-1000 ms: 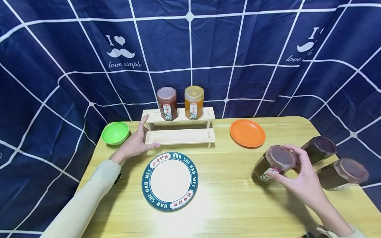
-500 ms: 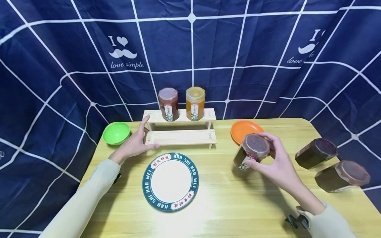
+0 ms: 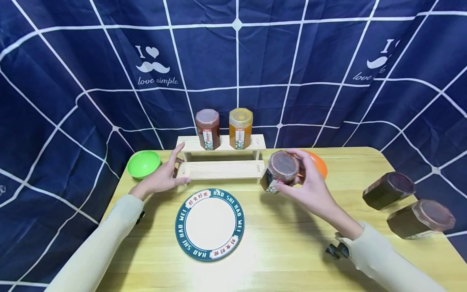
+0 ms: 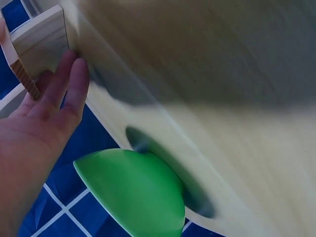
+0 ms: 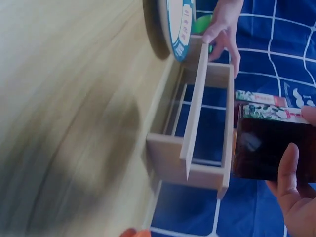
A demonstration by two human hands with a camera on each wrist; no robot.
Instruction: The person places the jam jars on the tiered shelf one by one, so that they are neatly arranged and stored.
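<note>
While clamped in the right hand, fingers curled round its flat sides below the lid, dark jar hung tilted above the surface, just off the wooden shelf. Likely glass: heavy, stiff, slick, breakable. Left hand, fingers straight, rested against the shelf's end.

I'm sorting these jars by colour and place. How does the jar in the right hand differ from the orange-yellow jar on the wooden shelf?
The jar in the right hand holds dark brown contents; the orange-yellow jar is amber. The held jar is tilted in the air, gripped by the right hand; the orange-yellow jar stands upright on the top step of the wooden shelf. Both have angular lids and a label on the side.
</note>
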